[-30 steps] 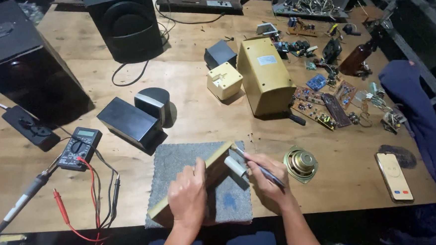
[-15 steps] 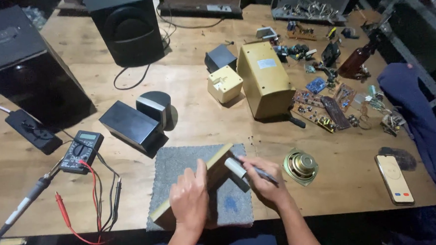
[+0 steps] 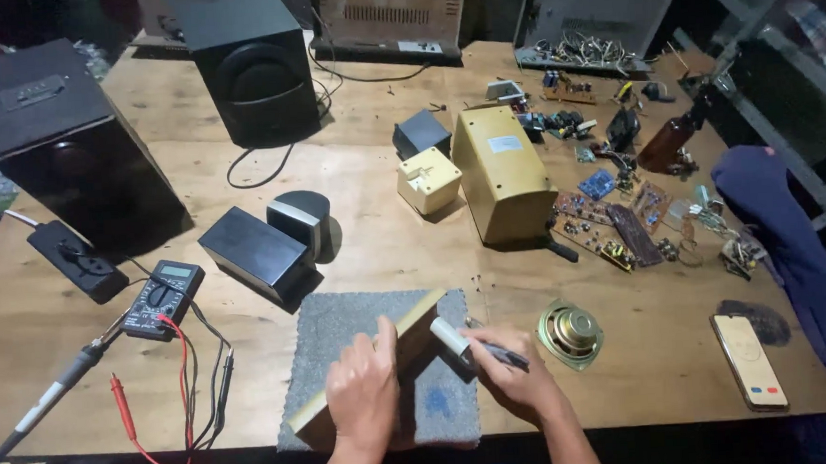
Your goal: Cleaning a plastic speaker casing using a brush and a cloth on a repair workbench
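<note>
My left hand (image 3: 365, 390) rests on a flat wooden panel (image 3: 416, 318) that lies diagonally across a grey mat (image 3: 338, 335) at the table's front edge. My right hand (image 3: 515, 373) grips a small tool with a white cylindrical head (image 3: 449, 336) and a dark handle. The white head touches the panel's right side, near its far end. Both hands sit close together over the mat.
A round speaker driver (image 3: 570, 332) lies just right of my right hand, a phone (image 3: 748, 359) further right. A multimeter (image 3: 163, 297) with red and black leads and a soldering iron (image 3: 54, 392) lie left. Speaker boxes, a yellow cabinet (image 3: 504, 173) and circuit boards fill the back.
Both hands and the panel keep nearly the same pose. The view has shifted slightly; the right hand's tool stays against the panel.
</note>
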